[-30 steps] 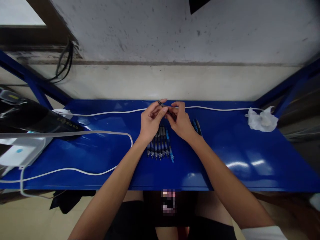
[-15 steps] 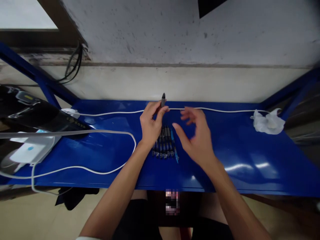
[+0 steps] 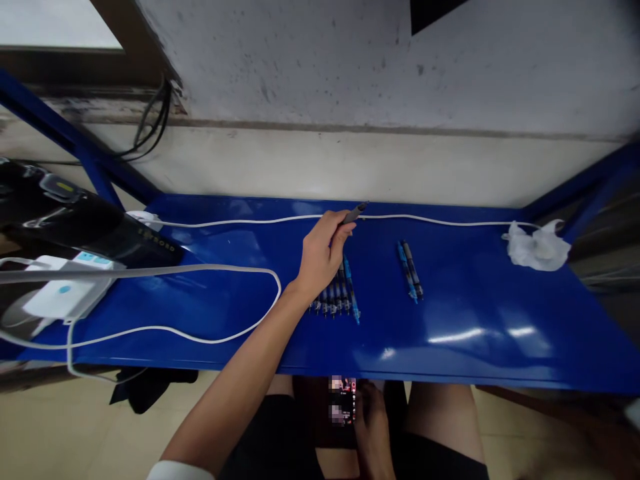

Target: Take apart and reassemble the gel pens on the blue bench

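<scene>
My left hand (image 3: 323,257) is closed around a dark grey pen (image 3: 354,213), held above the shelf with its black end pointing up and to the right. Under that hand lies a row of several dark pens (image 3: 333,297), partly hidden by it, with a blue pen (image 3: 353,293) at the row's right end. Farther right, a blue pen (image 3: 407,273) and a dark pen (image 3: 414,270) rest side by side. Below the shelf edge, my right hand (image 3: 373,420) has its fingers curled at the right side of a phone (image 3: 341,407) with a lit screen.
The blue shelf (image 3: 465,287) carries a white cable (image 3: 240,221) along its back and a looped cable (image 3: 210,341) at left. A black container (image 3: 145,233) and a white power strip (image 3: 65,290) stand left. Crumpled white plastic (image 3: 537,247) lies at right.
My right hand has dropped from above the shelf to the phone below its edge. My left hand has shifted slightly right, its pen now tilted. The two pens at right have come into view.
</scene>
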{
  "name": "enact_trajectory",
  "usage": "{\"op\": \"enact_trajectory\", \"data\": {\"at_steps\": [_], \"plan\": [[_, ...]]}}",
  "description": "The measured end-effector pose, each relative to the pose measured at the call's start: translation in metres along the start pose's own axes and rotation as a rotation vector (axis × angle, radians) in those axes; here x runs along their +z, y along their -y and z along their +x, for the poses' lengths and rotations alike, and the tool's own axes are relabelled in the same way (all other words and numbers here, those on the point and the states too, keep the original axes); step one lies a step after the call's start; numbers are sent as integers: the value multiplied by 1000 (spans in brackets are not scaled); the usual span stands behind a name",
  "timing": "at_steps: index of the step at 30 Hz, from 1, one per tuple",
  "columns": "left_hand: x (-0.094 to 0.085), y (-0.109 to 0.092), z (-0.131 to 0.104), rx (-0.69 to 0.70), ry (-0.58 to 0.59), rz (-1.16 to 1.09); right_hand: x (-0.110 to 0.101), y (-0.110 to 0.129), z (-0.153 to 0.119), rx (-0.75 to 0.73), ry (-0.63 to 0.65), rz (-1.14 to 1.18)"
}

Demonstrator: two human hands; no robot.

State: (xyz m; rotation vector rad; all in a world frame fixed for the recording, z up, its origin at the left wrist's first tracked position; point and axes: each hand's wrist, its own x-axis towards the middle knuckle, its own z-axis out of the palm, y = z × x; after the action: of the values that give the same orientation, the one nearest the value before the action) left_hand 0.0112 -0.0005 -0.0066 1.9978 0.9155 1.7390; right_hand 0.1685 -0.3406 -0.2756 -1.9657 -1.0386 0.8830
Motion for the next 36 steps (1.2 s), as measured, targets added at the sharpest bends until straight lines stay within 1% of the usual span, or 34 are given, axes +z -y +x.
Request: {"op": "enact_trajectory", "data": {"at_steps": [3, 7, 10, 12, 15, 19, 25, 28, 30, 32, 36], "plan": [[-1, 0, 0, -7, 26, 3, 6, -4, 1, -37, 11, -19], [-2, -4, -1, -17, 74, 4, 8, -6, 0, -89, 12, -48], [-2, -8, -2, -12, 109, 5, 7, -9, 2, -85, -5, -54], [-2, -7, -5, -37, 121, -12, 7, -11, 3, -68, -5, -47], [0, -4, -9, -94, 111, -75, 5, -14, 5, -37, 22, -29], [2, 0, -10, -89, 78, -88, 3, -19, 3, -29, 27, -14], [-3, -6, -4, -37, 130, -9, 3, -21, 0, 26, 32, 31], [-3, -7, -5, -66, 132, -32, 1, -21, 1, 47, 53, 39], [-2, -5, -7, -103, 100, -71, -1, -19, 2, 58, 69, 37], [0, -3, -8, -107, 69, -95, -1, -16, 2, 55, 72, 32], [-1, -4, -6, -81, 66, -58, 0, -5, -2, 33, 13, 52]]}}
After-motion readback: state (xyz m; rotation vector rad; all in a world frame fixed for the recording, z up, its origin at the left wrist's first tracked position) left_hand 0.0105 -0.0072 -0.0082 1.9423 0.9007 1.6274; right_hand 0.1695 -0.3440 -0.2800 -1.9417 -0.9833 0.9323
